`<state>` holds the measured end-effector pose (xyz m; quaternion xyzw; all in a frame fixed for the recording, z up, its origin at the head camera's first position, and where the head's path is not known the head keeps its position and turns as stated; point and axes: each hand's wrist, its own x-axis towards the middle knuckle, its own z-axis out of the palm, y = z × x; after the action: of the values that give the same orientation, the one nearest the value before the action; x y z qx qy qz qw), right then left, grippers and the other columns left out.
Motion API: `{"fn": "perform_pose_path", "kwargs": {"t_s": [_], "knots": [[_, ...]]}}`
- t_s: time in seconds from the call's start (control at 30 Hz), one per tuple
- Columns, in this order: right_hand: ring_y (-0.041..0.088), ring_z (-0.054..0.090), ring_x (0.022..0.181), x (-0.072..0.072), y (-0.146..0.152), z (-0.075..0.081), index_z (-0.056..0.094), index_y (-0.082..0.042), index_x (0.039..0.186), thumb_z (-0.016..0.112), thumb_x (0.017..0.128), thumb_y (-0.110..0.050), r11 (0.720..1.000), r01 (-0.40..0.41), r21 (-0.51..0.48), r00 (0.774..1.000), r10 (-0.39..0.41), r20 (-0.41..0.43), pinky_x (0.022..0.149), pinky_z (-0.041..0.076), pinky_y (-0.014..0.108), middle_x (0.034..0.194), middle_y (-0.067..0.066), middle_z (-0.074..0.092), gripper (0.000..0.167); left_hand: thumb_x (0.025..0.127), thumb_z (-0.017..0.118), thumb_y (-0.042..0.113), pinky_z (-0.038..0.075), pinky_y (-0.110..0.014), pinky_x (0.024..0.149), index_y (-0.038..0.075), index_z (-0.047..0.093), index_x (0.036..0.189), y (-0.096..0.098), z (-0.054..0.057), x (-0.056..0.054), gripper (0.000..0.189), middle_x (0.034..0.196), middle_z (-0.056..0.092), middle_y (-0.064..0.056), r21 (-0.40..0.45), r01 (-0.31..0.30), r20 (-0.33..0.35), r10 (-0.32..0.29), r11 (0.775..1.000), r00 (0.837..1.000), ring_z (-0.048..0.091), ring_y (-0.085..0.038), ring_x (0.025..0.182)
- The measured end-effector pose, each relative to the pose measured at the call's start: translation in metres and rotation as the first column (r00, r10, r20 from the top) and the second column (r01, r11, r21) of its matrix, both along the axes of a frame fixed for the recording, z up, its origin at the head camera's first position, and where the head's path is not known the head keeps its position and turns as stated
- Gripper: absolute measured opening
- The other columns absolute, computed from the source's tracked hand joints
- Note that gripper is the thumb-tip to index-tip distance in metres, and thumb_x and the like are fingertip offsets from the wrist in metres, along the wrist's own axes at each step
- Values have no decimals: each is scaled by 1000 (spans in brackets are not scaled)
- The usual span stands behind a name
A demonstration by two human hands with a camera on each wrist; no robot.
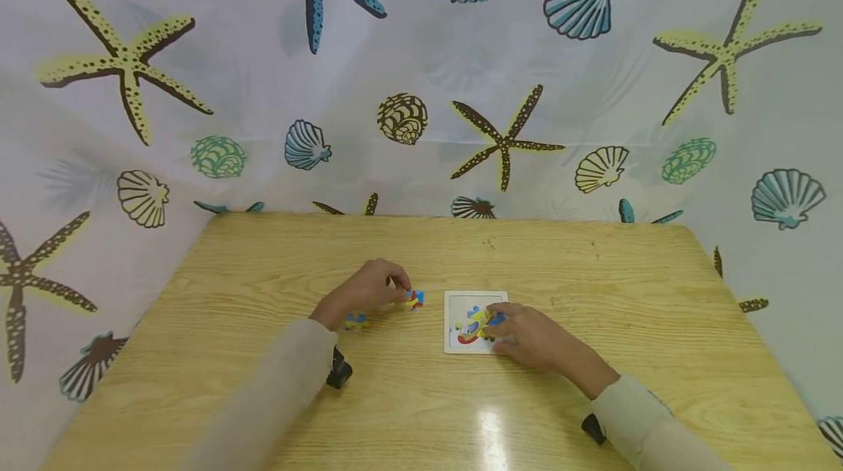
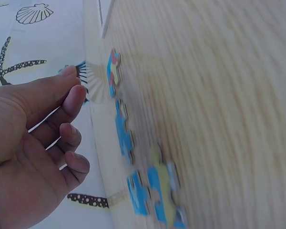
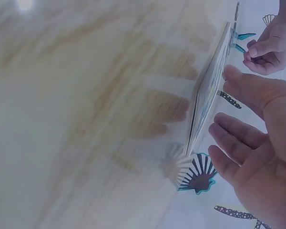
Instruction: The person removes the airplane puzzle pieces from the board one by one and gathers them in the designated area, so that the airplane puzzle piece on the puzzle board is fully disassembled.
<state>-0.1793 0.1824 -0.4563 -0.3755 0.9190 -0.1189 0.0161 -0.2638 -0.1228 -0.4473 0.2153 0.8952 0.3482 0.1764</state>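
Observation:
My left hand hovers by a blue, red and yellow jigsaw piece on the table. In the left wrist view its fingers are loosely bent, thumb near the index fingertip, with nothing between them. Several blue and yellow jigsaw pieces lie in a row below that hand. My right hand is over the right side of a white square puzzle board, fingers spread and fingertips close over it. Partly covered by those fingers, a joined section of puzzle with yellow, red and blue parts sits inside the frame.
A wooden table stretches beneath both arms. Behind it and at the sides hangs a white cloth printed with starfish and shells. More jigsaw pieces lie beside the left wrist, partly hidden by it in the head view.

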Motion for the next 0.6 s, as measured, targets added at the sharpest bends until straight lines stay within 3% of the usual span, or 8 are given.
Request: {"fn": "perform_pose_path", "kwargs": {"t_s": [0.23, 0.4, 0.6], "knots": [[32, 56, 119, -2, 3, -2, 71, -9, 111, 69, 86, -23, 998, -30, 51, 997, 34, -68, 96, 47, 43, 122, 16, 64, 29, 87, 67, 10, 44, -26, 63, 4, 69, 95, 27, -3, 1, 10, 86, 65, -3, 2, 24, 2, -24, 1000, 1000, 53, -14, 69], [32, 56, 117, -2, 4, -3, 71, -10, 112, 68, 87, -24, 998, -27, 54, 999, 29, -44, 96, 47, 44, 124, 18, 61, 29, 86, 68, 10, 45, -25, 67, 5, 68, 97, 43, 2, 3, 12, 88, 65, -2, -45, 27, 3, -27, 999, 1000, 55, -12, 75], [32, 57, 117, -1, 4, -3, 71, -11, 112, 71, 85, -26, 999, -9, 49, 1000, 11, -28, 95, 48, 43, 125, 18, 61, 31, 85, 69, 9, 45, -24, 63, 7, 68, 94, 53, 0, 4, 9, 85, 64, -1, -36, 26, 4, -26, 999, 1000, 54, -13, 74]]}}
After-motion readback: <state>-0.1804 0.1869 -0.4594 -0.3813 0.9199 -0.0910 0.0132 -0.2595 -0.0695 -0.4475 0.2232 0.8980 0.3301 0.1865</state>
